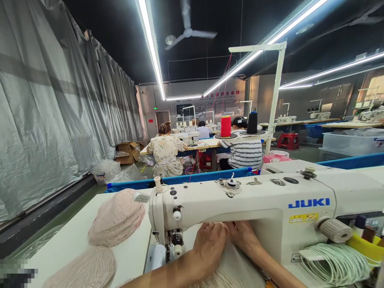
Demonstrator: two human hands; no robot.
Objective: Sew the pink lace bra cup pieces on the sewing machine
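Both my hands are under the arm of a white sewing machine (252, 196), right of its needle area. My left hand (211, 244) has its fingers curled together. Close against it, my right hand (240, 236) is bent inward, its fingertips partly hidden by the machine arm. What they pinch between them is hidden. Cream stringy strands (222, 280) lie below my left wrist. On the white table left of the machine rest a pale pink, fine-stranded bundle (117, 220) and a second such bundle (84, 268) nearer to me.
A coil of pale green cord (336, 264) hangs on the machine's right side, by a yellow holder (366, 246) with tools. Red (226, 127) and black thread cones (252, 122) stand behind. Blue cloth (183, 179) edges the table. Several people sit at machines ahead.
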